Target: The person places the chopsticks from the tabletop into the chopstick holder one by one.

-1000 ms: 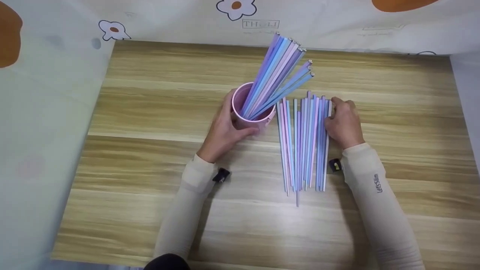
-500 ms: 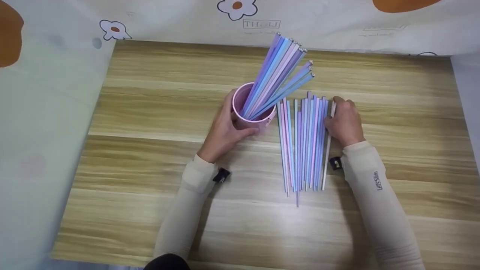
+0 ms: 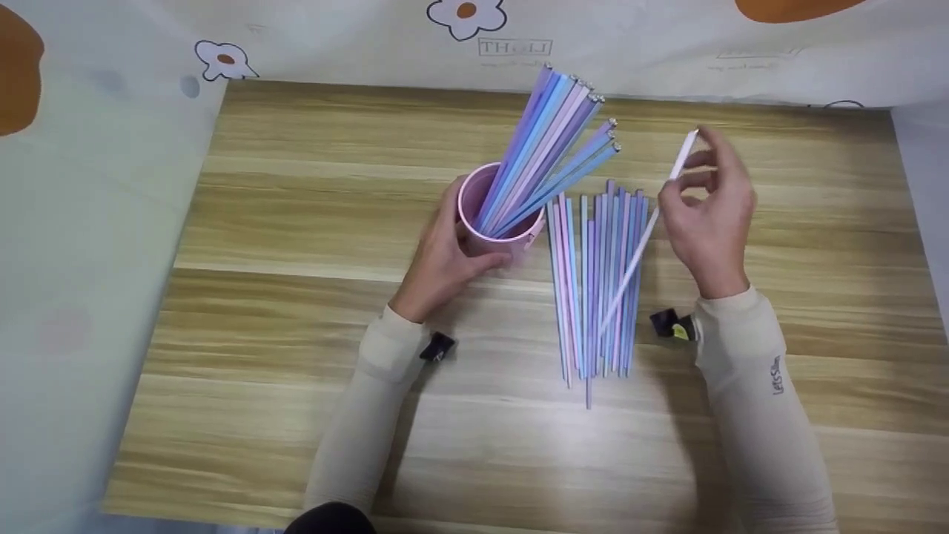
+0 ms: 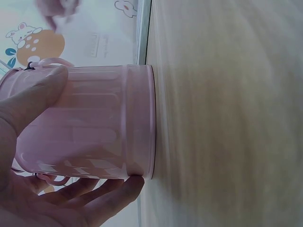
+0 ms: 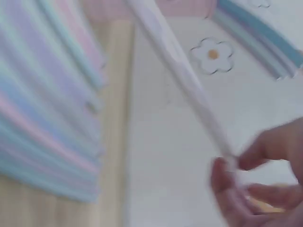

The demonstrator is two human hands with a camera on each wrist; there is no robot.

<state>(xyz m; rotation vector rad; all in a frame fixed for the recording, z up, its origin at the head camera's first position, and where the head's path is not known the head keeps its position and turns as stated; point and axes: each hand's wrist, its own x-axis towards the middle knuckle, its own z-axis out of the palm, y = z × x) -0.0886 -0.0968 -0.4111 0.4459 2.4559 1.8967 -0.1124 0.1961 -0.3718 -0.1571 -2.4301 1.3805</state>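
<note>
A pink bucket (image 4: 90, 118) is gripped by the left hand (image 3: 445, 259) near the middle of the bench (image 3: 296, 222), its ribbed wall clasped between the thumb, laid along the near side, and the other fingers, which are curled round it. The bucket is set upright, and a small loop handle is seen on each of two opposite sides in the left wrist view. A bundle of standing sticks (image 3: 547, 148) in purple, blue and pink is held by the bucket, leaned to the far right, with the tips fanned well beyond the rim.

A white stick (image 3: 635, 258) is pinched between the thumb and fingers of the right hand (image 3: 715, 230), to the right of the bucket. It is slanted, with its far end at the index fingertip and its near end over the loose sticks (image 3: 609, 274); whether these are touched cannot be told. The loose sticks are laid side by side on the bench, just right of the bucket, and one is set farther toward the near edge than the others.

Both forearms are covered by beige sleeves (image 3: 756, 423). Beyond the far edge, a pale sheet (image 3: 356, 44) is printed with flowers.
</note>
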